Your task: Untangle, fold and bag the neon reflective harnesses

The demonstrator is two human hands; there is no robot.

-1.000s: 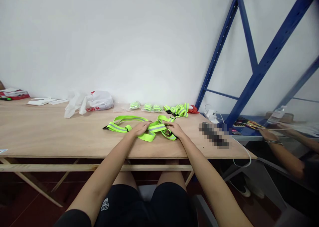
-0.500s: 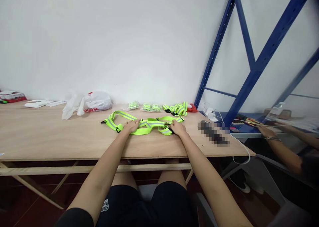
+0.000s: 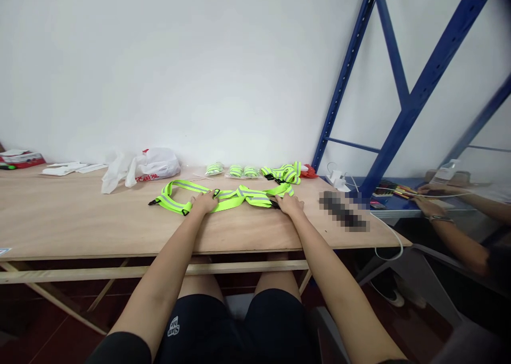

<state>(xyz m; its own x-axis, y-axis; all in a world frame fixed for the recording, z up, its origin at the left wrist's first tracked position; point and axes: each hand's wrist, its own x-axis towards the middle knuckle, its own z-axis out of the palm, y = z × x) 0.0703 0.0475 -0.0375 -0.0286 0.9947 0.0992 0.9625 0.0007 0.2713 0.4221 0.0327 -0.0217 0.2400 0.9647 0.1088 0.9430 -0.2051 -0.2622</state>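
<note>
A neon-yellow strap harness (image 3: 250,193) with grey reflective stripes and black buckles lies spread on the wooden table. My left hand (image 3: 204,201) is closed on its left part, close to a black buckle. On the right end of the harness, my right hand (image 3: 289,203) is closed on the strap beside another black buckle. The fingertips of both hands are partly hidden by the strap. A loop of strap extends left of my left hand, ending in a black clip (image 3: 153,202).
Behind the harness lie another bundled harness (image 3: 290,172), bagged yellow straps (image 3: 236,171) and a white plastic bag (image 3: 159,163). A blurred dark object (image 3: 343,212) lies right, near a white cable and a blue rack (image 3: 399,122). Another person's hands (image 3: 427,205) are at the far right.
The harness is stretched wider, its left end further left. My right hand has moved slightly right and my left hand slightly left, both with the strap.
</note>
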